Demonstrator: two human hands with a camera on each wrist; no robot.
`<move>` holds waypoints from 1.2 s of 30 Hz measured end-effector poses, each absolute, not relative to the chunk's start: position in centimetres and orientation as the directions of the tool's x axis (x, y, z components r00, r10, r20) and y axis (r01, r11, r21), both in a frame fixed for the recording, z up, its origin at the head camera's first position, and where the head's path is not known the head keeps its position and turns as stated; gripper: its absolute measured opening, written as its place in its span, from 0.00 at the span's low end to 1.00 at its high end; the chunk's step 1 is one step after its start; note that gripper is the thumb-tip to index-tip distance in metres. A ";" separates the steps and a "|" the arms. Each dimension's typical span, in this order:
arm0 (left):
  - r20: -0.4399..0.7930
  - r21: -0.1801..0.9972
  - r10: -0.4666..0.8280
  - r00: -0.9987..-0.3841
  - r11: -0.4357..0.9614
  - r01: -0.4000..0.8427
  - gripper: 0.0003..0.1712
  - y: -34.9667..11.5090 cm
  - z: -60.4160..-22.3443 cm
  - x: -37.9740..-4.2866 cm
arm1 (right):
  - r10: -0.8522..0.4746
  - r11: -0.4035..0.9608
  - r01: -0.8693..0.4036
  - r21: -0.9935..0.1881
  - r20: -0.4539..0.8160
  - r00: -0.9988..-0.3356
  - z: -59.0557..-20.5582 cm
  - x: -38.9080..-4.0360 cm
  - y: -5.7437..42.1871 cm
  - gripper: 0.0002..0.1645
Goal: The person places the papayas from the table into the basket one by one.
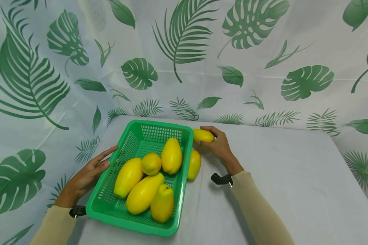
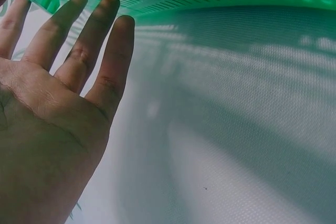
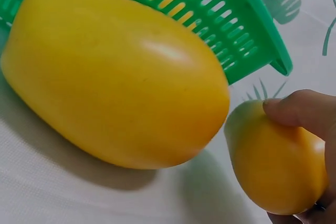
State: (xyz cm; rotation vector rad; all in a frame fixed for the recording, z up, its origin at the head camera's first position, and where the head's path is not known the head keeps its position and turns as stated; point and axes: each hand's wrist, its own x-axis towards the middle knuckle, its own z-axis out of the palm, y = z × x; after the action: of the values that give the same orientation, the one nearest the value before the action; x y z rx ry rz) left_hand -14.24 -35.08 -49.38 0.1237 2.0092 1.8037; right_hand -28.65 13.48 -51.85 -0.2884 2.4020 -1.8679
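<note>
A green plastic basket (image 1: pixel 93 207) with slotted walls holds several yellow papayas (image 1: pixel 171 156). My left hand (image 1: pixel 87 178) is at the basket's left side, fingers extended. In the left wrist view, its fingertips (image 2: pixel 109 2) reach the slotted wall. Beyond the basket's far right corner, my right hand (image 1: pixel 218 144) grips a yellow papaya (image 1: pixel 203 135) between thumb and fingers. The right wrist view shows this held papaya (image 3: pixel 275 163) with its greenish end toward the basket. Another larger papaya (image 3: pixel 115 77) lies on the table against the outside of the basket's right wall, partly hidden by the rim in the head view.
A white cloth (image 1: pixel 279 170) covers the table, which stretches to the right of the basket. White curtains (image 1: pixel 202 92) printed with green leaves rise along the back and left edges. A black wrist mount (image 1: pixel 221 178) sits at my right cuff.
</note>
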 end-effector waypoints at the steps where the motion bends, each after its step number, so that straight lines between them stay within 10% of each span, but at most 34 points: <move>1: -0.254 0.966 0.353 -0.901 0.142 -0.217 0.34 -35.1 -49.4 -14.2 | -0.192 0.233 -0.093 -0.968 0.048 -0.980 -51.7 -28.6 13.5 0.36; 22: -0.208 0.974 0.398 -0.894 0.003 -0.225 0.34 -35.1 -50.1 -14.3 | -0.092 0.207 -0.100 -0.973 0.082 -0.992 -50.6 -28.3 14.1 0.35; 36: -0.247 0.967 0.344 -0.906 0.153 -0.206 0.34 -34.3 -49.5 -13.9 | -0.133 0.150 -0.141 -0.979 0.121 -0.984 -49.9 -27.8 14.6 0.34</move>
State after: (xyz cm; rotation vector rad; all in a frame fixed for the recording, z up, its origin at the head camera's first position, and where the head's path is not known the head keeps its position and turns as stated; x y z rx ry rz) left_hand -13.88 -34.32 -49.48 0.1318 2.0258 1.8028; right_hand -27.77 14.56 -49.86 -0.2836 2.3870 -2.0320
